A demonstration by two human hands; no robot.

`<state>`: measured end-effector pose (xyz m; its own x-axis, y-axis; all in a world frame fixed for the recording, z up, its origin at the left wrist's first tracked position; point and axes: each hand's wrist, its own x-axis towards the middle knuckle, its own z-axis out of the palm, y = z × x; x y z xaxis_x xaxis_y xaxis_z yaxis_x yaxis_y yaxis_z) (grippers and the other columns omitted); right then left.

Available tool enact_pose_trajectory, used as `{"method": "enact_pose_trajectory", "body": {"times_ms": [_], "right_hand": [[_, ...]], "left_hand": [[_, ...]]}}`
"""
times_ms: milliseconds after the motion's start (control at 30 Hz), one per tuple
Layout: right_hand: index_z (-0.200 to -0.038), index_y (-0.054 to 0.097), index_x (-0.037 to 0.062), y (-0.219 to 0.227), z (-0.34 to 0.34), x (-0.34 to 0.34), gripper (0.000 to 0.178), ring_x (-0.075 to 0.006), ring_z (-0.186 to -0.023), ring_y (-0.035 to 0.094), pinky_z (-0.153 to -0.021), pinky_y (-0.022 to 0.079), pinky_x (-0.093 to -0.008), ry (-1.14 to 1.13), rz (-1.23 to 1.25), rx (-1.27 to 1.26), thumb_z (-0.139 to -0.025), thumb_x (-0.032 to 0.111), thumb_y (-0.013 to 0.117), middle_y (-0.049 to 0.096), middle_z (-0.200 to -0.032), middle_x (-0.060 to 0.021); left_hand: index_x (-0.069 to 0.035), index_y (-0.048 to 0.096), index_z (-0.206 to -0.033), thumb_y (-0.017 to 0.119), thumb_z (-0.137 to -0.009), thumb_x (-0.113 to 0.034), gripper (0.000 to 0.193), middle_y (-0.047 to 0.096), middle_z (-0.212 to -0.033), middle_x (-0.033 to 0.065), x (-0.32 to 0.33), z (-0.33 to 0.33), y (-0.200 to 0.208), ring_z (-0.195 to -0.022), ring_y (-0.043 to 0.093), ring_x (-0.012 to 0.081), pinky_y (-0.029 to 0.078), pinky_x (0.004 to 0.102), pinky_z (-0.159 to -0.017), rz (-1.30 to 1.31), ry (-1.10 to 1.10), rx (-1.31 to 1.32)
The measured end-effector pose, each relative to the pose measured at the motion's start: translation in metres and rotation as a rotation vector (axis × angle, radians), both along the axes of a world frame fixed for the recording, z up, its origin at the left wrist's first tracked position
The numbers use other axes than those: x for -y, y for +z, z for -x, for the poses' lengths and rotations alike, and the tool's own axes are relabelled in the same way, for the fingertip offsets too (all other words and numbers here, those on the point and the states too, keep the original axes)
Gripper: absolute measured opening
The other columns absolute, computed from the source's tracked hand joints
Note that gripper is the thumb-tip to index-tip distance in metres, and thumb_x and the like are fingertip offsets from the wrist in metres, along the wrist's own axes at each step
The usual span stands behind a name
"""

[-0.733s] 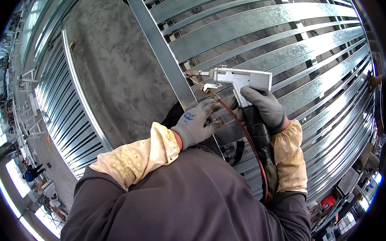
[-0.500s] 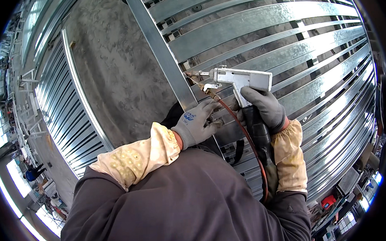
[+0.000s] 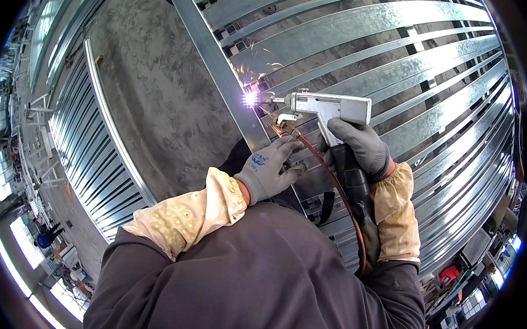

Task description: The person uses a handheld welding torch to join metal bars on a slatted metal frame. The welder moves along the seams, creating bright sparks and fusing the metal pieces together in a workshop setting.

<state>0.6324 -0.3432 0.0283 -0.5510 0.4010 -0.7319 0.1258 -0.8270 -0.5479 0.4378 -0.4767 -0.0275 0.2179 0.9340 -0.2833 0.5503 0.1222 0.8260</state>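
1. Right hand, in a dark grey glove, closing around the pistol grip of a handheld welding gun; fingers wrapping the grip fully, a tan leather sleeve covering the forearm.
2. Welding gun pointing left, nozzle tip meeting the galvanized steel upright, where a bright violet-white spark is flaring and small sparks are scattering upward.
3. Left hand, in a light grey glove, curling loosely just below the nozzle and resting near the upright; whether gripping anything cannot be told.
4. Red-brown cable trailing from under the gun body down along the black hose toward the torso.
5. Horizontal steel slats crossing behind the gun, forming a panel frame.
6. Handling judgement: gun appearing rigid, metal-bodied and moderately heavy, nose-weighted and tugged by the stiff cable; best held at the pistol grip, keeping clear of the hot nozzle.
7. Handling judgement: steel members appearing stiff, smooth and sharp-edged, hot near the joint.
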Motion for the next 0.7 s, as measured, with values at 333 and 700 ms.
{"method": "enact_pose_trajectory", "body": {"times_ms": [333, 700], "right_hand": [[-0.096, 0.062, -0.0042, 0.004, 0.001, 0.004, 0.033, -0.0182, -0.054, 0.065, -0.048, 0.053, -0.027, 0.004, -0.052, 0.037, -0.097, 0.028, 0.057, 0.067, -0.076, -0.0128], [-0.097, 0.062, -0.0034, 0.004, -0.001, 0.007, 0.033, -0.0172, -0.056, 0.065, -0.049, 0.054, -0.0272, 0.031, -0.08, 0.031, -0.096, 0.029, 0.055, 0.067, -0.077, -0.0111]], "left_hand": [[0.002, 0.054, -0.125, 0.066, -0.083, -0.03, 0.054, 0.054, -0.128, 0.0187, -0.002, 0.0, 0.008, -0.103, 0.06, 0.0312, 0.049, 0.039, -0.089, 0.075, 0.011, 0.029], [-0.004, 0.056, -0.126, 0.065, -0.083, -0.029, 0.051, 0.055, -0.129, 0.0159, 0.002, 0.0, 0.004, -0.105, 0.062, 0.0324, 0.051, 0.0377, -0.089, -0.013, 0.012, -0.03]]}}
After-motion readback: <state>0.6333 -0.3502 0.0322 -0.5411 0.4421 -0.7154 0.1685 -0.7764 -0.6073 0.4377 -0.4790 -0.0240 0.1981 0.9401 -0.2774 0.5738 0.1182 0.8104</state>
